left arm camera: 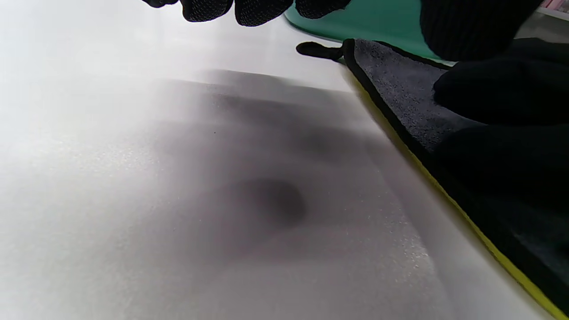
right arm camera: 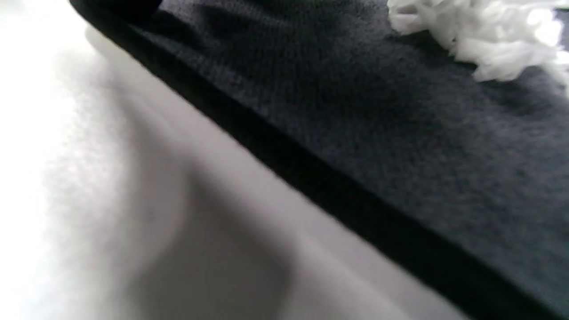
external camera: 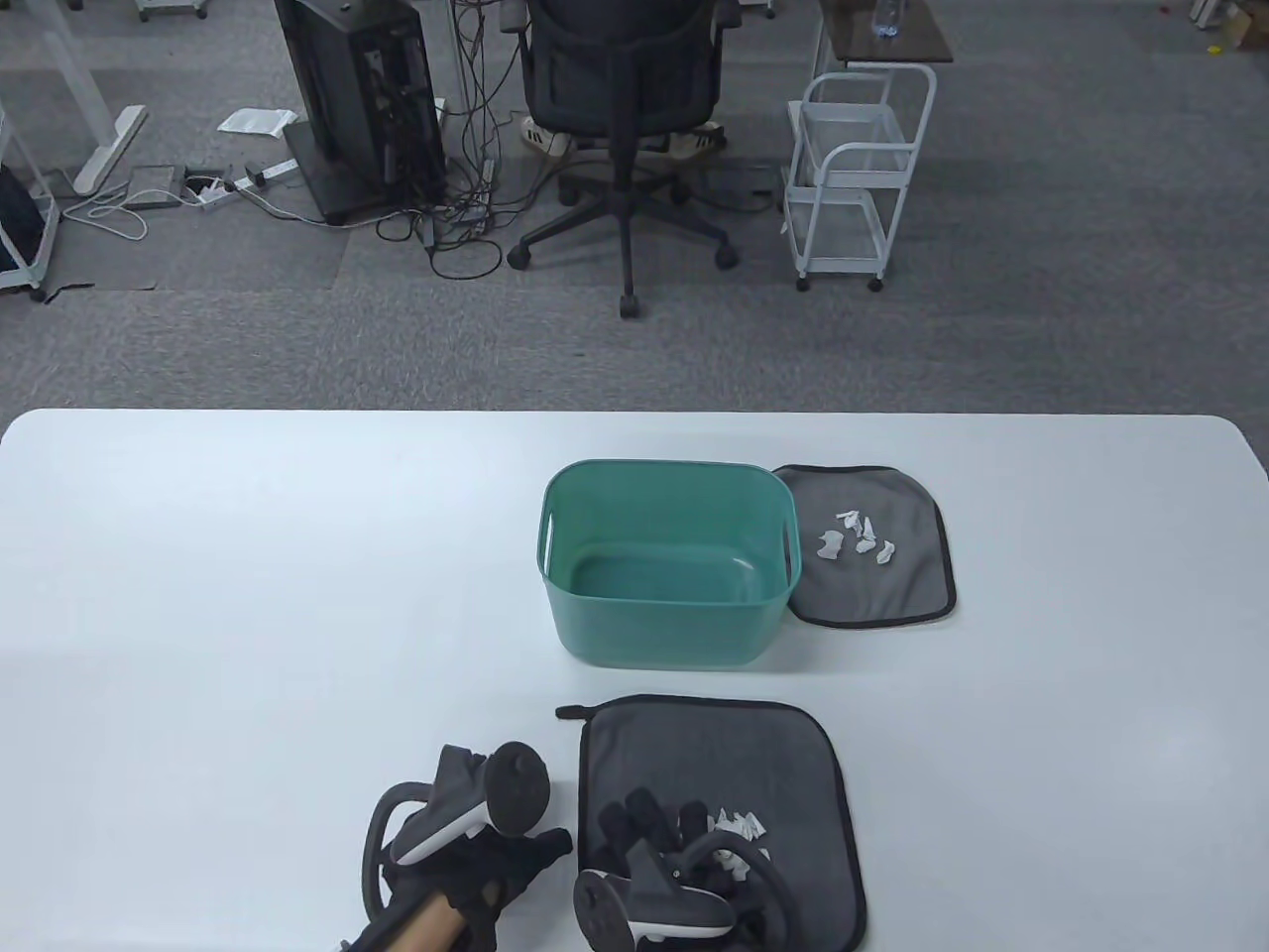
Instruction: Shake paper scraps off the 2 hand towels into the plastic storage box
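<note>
A teal plastic storage box (external camera: 664,605) stands mid-table, and nothing shows inside it. One grey hand towel (external camera: 892,585) lies flat against its right side with several white paper scraps (external camera: 858,535) on it. A second grey towel (external camera: 734,754) lies flat in front of the box and carries scraps (external camera: 742,825) near its middle. My right hand (external camera: 649,828) rests on this near towel's left part, fingers stretched out, just left of the scraps (right arm camera: 480,40). My left hand (external camera: 496,863) sits on the bare table beside the towel's left edge (left arm camera: 400,84), its fingertips (left arm camera: 249,9) holding nothing.
The white table (external camera: 248,595) stretches wide to the left and right of the box. Beyond its far edge stand an office chair (external camera: 625,119), a white wire cart (external camera: 858,178) and a computer tower with cables on the floor.
</note>
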